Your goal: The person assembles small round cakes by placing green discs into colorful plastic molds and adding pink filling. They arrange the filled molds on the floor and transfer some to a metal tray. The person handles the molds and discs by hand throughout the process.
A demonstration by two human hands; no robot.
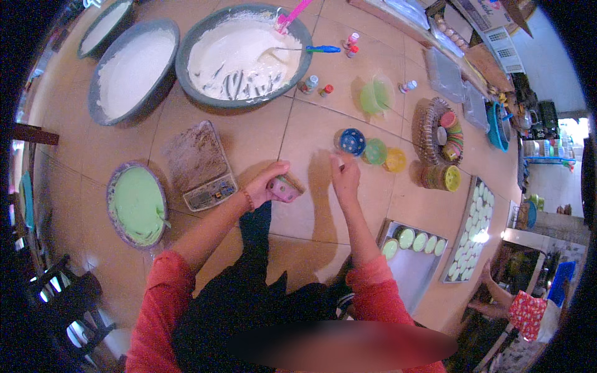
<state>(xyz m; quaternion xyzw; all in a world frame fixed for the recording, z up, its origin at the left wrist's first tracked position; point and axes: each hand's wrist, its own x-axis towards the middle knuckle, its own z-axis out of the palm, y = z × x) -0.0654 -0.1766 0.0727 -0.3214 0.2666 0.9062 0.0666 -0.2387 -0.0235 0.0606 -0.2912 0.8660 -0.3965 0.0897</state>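
Note:
My left hand [270,182] grips a small stack of pink dotted paper baking cups [283,189], tilted, over the tiled floor. Raised beside the blue dotted cup [352,141] is my right hand [345,175], fingers curled; whether it holds something cannot be told. A green cup [375,151] and a yellow cup [395,160] stand in a row with the blue one. Pale green batter fills a bowl [136,205] at the left, near a flour-dusted digital scale [205,168]. At the lower right a metal tray [410,275] holds several cups of green batter.
Large grey basins [181,70] of white batter stand at the upper left, one holding a pink spatula [294,16]. Small bottles [311,84], a green plastic jug [375,95], a woven basket [426,133] of cups and a full tray [472,233] lie ahead and right. Another person's arm [499,291] shows at right.

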